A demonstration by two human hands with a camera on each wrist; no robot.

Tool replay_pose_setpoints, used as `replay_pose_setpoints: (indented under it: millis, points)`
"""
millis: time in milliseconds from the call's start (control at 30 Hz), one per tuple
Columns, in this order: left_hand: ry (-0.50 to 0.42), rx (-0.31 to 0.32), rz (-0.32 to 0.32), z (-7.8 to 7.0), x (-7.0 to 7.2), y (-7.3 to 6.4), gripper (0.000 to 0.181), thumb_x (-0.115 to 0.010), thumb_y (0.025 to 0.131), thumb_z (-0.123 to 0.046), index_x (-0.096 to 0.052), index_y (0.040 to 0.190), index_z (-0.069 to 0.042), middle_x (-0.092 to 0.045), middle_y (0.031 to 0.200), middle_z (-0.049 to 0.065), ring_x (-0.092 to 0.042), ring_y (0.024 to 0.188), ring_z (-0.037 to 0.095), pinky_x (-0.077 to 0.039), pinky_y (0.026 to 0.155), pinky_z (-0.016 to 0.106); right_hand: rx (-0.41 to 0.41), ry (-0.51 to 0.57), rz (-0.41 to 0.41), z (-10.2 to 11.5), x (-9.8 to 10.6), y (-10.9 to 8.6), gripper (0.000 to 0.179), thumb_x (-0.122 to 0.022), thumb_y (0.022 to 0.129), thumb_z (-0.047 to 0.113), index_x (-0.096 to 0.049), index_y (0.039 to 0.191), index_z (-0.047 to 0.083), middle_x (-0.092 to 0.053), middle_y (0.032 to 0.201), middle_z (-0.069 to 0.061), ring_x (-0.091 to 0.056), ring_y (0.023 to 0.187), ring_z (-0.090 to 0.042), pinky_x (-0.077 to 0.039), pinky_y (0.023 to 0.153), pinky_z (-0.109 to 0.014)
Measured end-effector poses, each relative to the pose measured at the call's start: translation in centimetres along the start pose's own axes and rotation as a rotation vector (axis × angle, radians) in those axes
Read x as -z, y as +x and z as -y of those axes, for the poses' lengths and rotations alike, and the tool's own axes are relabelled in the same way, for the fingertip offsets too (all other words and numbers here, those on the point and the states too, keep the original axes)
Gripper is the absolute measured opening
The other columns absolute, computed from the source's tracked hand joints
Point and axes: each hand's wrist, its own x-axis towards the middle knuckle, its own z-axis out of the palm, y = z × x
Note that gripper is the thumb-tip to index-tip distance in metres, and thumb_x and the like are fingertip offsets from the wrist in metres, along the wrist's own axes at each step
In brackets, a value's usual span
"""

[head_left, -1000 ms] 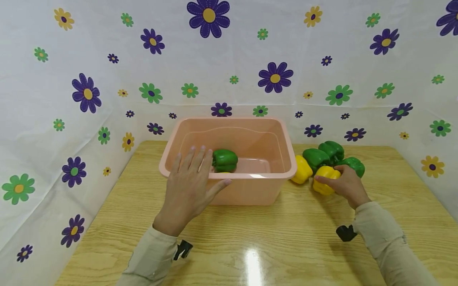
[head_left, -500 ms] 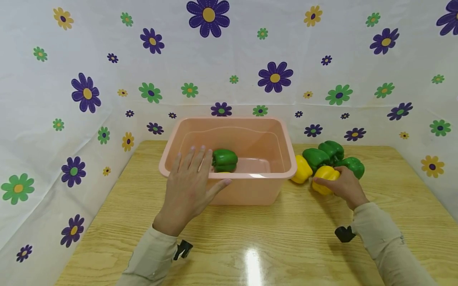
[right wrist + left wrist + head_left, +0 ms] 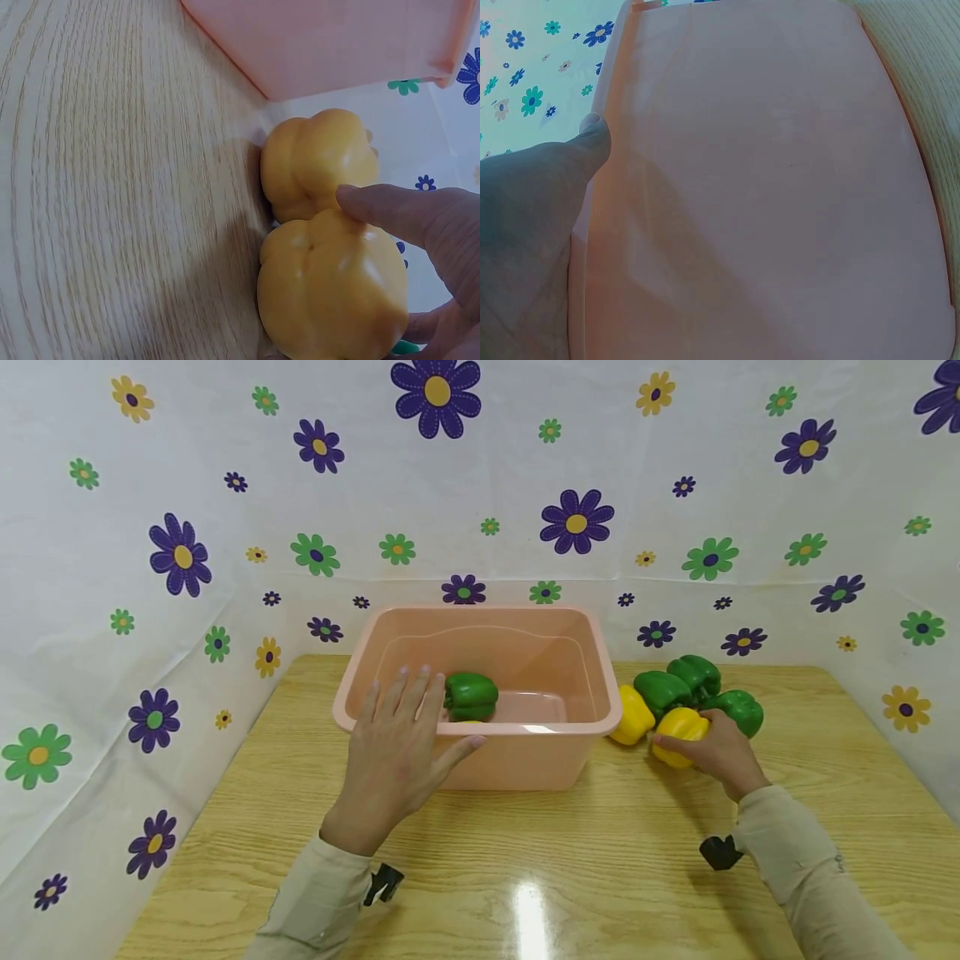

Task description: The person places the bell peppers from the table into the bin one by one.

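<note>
My right hand (image 3: 723,752) grips a yellow bell pepper (image 3: 678,735), thumb on its near side. In the right wrist view this pepper (image 3: 330,292) sits on the table beside a second yellow bell pepper (image 3: 319,161). Flat and with its fingers straight, my left hand (image 3: 397,760) rests over the near rim of a pink plastic tub (image 3: 536,756). The left wrist view has the left thumb (image 3: 592,139) along the rim above the tub's outer wall (image 3: 780,165). Inside the tub lies a green bell pepper (image 3: 472,696), with a sliver of yellow below it, mostly hidden by the rim.
Behind the gripped pepper, three green bell peppers (image 3: 695,678) lie in a cluster, right of the tub. The wooden table (image 3: 600,868) reaches back to a white flower-print cloth (image 3: 480,468) hanging behind and at both sides.
The right hand and its yellow bell pepper have shifted slightly left, toward the other yellow pepper. The left hand has stayed in place on the tub rim.
</note>
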Motion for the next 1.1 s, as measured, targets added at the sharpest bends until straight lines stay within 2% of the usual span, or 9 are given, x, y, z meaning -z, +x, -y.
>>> replay_pose_setpoints:
  millis: [500, 1100]
  points:
    - [-0.006, -0.002, -0.002, 0.05, -0.08, -0.01, 0.091, -0.046, 0.095, -0.072, -0.037, 0.156, -0.004, -0.038, 0.159, 0.018, -0.029, 0.149, 0.039, -0.014, 0.121, 0.058, 0.007, -0.044, 0.012, -0.14, -0.48, 0.00, 0.111, -0.072, 0.091, 0.051, -0.009, 0.154, -0.015, -0.030, 0.149, -0.039, -0.041, 0.125, -0.049, -0.038, 0.108, -0.062]
    - [-0.004, -0.004, 0.001, -0.02, 0.11, 0.02, 0.090, -0.049, 0.095, -0.070, -0.038, 0.156, -0.004, -0.039, 0.159, 0.018, -0.029, 0.149, 0.039, -0.015, 0.121, 0.059, 0.050, -0.047, 0.001, -0.39, -0.72, 0.04, 0.109, -0.074, 0.089, 0.049, -0.012, 0.153, -0.015, -0.034, 0.146, -0.038, -0.043, 0.123, -0.049, -0.039, 0.106, -0.063]
